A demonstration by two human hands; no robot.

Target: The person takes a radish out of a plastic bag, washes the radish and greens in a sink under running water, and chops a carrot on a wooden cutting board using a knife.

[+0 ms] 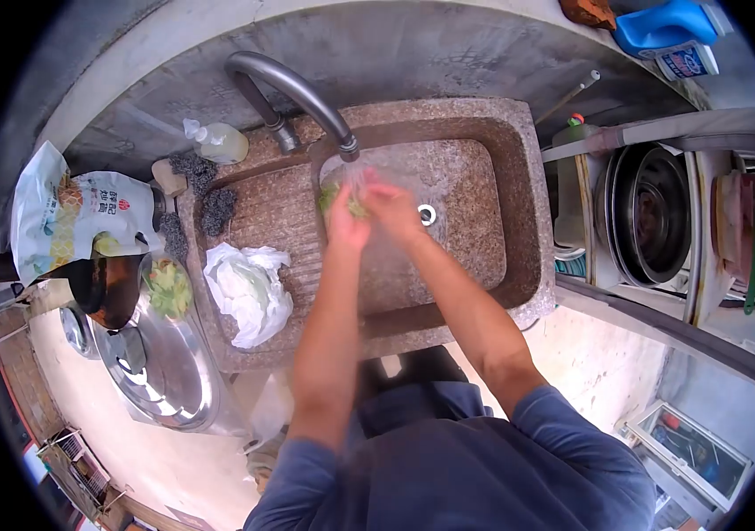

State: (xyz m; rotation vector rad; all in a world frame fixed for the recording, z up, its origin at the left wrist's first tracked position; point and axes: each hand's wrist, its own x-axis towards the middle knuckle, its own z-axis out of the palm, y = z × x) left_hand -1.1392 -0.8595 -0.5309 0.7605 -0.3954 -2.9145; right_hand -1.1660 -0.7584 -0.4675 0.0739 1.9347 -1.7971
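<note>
Under the grey curved faucet (pixel 293 84), my left hand (pixel 346 221) is closed around some green leaves (pixel 331 196), which look like a leafy vegetable. Water runs from the spout onto both hands. My right hand (pixel 389 211) works close against the left one at the leaves; motion blurs its fingers, so their grip is unclear. Both hands are over the left side of the basin of a speckled stone sink (pixel 519 221). Below them to the right shows the drain (pixel 427 214).
A crumpled white plastic bag (pixel 249 292) lies on the ribbed drainboard. Several dark scouring pads (pixel 218 211) and a bottle (pixel 221 143) stand behind it. Further left are a metal lid (pixel 169 376) with green leaves (pixel 168 288) and a printed bag (pixel 99 217). Metal basins (pixel 651 212) fill a rack at right.
</note>
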